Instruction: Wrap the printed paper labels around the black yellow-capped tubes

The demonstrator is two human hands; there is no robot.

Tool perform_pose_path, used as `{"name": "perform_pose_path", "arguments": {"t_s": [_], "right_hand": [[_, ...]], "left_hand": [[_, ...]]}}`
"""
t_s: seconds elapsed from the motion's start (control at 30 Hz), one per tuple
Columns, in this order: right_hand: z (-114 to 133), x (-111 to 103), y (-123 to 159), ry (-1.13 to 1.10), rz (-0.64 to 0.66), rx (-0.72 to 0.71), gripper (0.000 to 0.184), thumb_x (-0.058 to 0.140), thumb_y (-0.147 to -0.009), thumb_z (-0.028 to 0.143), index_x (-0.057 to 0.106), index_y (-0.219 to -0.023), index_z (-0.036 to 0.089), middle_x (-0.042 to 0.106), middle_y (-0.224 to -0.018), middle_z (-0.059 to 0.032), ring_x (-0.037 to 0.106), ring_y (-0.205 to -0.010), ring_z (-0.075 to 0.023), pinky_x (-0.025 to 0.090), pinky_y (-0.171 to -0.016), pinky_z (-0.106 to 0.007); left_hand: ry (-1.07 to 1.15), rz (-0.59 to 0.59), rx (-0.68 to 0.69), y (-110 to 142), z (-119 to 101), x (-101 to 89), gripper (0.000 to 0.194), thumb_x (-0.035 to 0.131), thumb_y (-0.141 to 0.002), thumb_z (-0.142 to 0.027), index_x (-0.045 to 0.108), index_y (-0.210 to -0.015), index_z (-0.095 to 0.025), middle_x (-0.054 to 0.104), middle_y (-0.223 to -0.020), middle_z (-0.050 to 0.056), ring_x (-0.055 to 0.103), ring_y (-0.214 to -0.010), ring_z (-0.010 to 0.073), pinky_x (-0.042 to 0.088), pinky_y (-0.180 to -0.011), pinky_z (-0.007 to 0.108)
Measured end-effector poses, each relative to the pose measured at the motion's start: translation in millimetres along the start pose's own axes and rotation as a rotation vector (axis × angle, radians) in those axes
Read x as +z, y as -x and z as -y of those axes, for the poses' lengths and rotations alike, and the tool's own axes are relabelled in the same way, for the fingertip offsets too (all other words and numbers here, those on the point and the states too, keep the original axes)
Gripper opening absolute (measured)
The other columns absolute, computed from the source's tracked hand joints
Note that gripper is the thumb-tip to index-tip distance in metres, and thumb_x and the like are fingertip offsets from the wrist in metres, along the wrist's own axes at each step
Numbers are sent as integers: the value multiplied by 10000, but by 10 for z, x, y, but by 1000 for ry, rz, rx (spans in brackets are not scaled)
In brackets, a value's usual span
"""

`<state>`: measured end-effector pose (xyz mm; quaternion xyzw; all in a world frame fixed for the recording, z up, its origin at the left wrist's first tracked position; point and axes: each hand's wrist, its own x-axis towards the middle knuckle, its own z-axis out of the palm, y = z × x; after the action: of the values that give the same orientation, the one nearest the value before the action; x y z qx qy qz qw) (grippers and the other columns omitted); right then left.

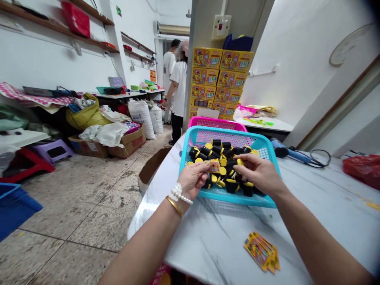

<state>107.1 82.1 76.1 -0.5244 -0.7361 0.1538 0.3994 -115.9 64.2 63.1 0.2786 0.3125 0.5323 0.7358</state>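
Note:
My left hand [193,176] is closed around a small yellow printed box [215,166], holding it over the basket's contents. In a pinch, the thumb and fingertips of my right hand [259,172] grip a black container with a yellow lid [239,162]. Beneath both hands sits a blue plastic basket [237,201], holding several more black containers with yellow lids [232,185]. On the marbled table [208,229], nearer to me, lies a fanned pile of flat yellow printed pieces [261,251].
Behind the blue basket stands a pink basket [219,123], with stacked yellow cartons [208,77] beyond. A blue corded tool [298,155] and a red plastic bag [362,170] lie to the right. An open cardboard box [154,166] is left of the table. Two people stand farther back.

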Motion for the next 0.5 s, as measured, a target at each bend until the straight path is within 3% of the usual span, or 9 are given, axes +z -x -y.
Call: {"name": "perform_pose_path", "arguments": {"t_s": [0.1, 0.2, 0.33, 0.5], "right_hand": [[116, -73, -13, -592, 7, 192, 391, 814, -722, 416, 743, -1046, 208, 750, -843, -37, 670, -608, -153, 575, -598, -303], [233, 8, 17, -858, 1, 291, 383, 881, -645, 377, 774, -967, 198, 770, -912, -63, 712, -726, -172, 600, -628, -285], [264, 134, 62, -892, 60, 316, 364, 893, -644, 382, 793, -938, 192, 778, -923, -63, 708, -753, -159, 607, -665, -273], [218, 154, 82, -703, 69, 258, 379, 870, -677, 433, 792, -956, 189, 774, -848, -48, 688, -692, -146, 598, -697, -291]], "left_hand": [[36, -19, -14, -9, -12, 1, 57, 709, -827, -127, 739, -824, -80, 658, -702, 21, 395, -390, -24, 184, -301, 72], [71, -20, -39, -9, -5, 17, 84, 657, -862, -106, 725, -829, -71, 636, -692, 15, 391, -377, -27, 182, -292, 67], [102, -1, -66, -1, 7, 32, 58, 670, -856, -115, 697, -821, -77, 611, -686, 8, 399, -378, -23, 188, -288, 63], [122, 5, -61, -11, 11, 15, 89, 710, -838, -147, 664, -790, -89, 606, -673, -1, 377, -373, -20, 188, -284, 68]]}}
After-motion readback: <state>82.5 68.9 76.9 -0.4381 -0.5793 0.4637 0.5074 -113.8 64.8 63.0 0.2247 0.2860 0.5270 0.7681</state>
